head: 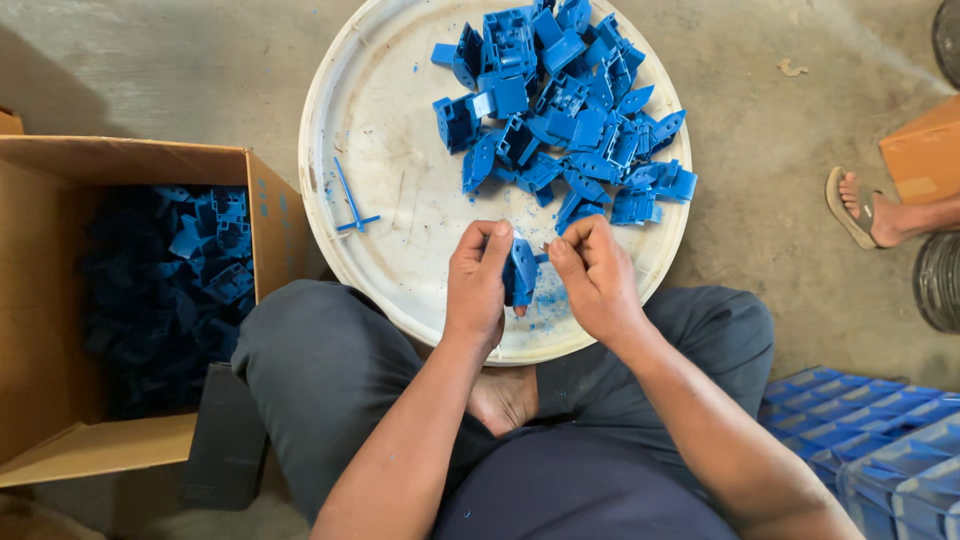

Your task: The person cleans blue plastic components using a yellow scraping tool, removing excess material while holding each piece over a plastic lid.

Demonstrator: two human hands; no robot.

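Observation:
I sit cross-legged with a round white tray [380, 120] in front of my knees. A heap of several blue plastic parts [565, 110] lies on its far half. My left hand [477, 285] grips one blue plastic part [521, 272] over the tray's near edge. My right hand [597, 280] is closed beside it, its thumb and fingertips pinching at the part's right side; whether it holds a small tool is hidden. A thin blue sprue stick [352, 200] lies alone on the tray's left side. Blue shavings dot the tray under my hands.
An open cardboard box [120, 165] at my left holds several blue parts [215, 245]. Blue crates [870, 440] stand at the lower right. Another person's sandalled foot [865, 210] and a brown box [925, 150] are at the right on the concrete floor.

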